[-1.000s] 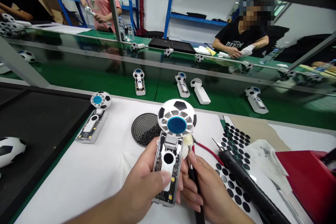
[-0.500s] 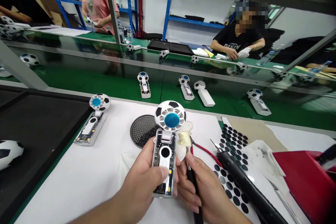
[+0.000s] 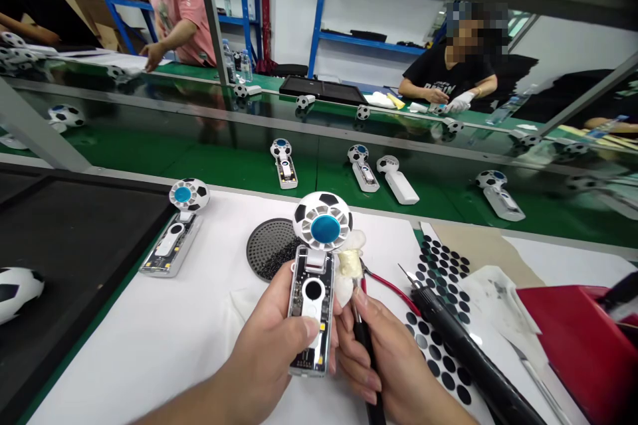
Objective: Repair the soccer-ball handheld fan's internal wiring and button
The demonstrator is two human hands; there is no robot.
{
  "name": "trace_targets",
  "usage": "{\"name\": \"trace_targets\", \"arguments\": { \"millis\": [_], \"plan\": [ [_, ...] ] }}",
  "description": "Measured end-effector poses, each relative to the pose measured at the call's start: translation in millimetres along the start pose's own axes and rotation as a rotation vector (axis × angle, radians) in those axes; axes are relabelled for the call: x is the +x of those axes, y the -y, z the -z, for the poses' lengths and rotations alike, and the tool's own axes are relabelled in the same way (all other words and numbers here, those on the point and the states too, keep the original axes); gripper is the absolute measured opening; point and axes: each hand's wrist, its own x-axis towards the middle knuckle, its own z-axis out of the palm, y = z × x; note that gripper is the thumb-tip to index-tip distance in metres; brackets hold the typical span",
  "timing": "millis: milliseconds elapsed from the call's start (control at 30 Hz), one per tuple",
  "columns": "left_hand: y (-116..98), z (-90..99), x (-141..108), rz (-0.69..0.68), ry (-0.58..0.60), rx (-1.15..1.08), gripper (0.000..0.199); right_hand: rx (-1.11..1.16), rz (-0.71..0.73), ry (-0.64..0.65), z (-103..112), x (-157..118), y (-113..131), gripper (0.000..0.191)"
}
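My left hand (image 3: pixel 272 339) is closed round a handheld fan (image 3: pixel 314 302) with a soccer-ball head, blue hub and clear front over its circuit board. The thumb presses on the white button strip. My right hand (image 3: pixel 393 352) grips a dark-handled brush-like tool (image 3: pixel 365 339) whose tip is wrapped in white padding and yellowish tape. That padded tip sits just beside the fan's right edge; I cannot tell whether they touch. Behind the fan stands a round black dish (image 3: pixel 269 249) with small dark screws. A second soccer-ball fan (image 3: pixel 177 232) lies to the left on white paper.
Several fans (image 3: pixel 284 163) lie on the green conveyor belt (image 3: pixel 224 166) ahead. On the right are red-handled pliers (image 3: pixel 393 290), sheets of black round stickers (image 3: pixel 443 265), a black electric screwdriver (image 3: pixel 463 339) and a red bin (image 3: pixel 573 345). A black tray (image 3: pixel 74 246) lies left. Co-workers sit and stand opposite.
The fans on the near belt have shifted slightly right, those on the far side slightly left. A co-worker in pink has reached an arm down toward the belt. My hands have barely moved.
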Motion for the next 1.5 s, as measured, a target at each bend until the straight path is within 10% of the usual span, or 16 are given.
{"name": "trace_targets", "arguments": {
  "millis": [1500],
  "plan": [
    [-4.6,-2.3,1.1,0.011,0.098,-0.089,0.04,-0.034,-0.018,-0.02,-0.2,1.0,-1.2,0.044]
  ]
}}
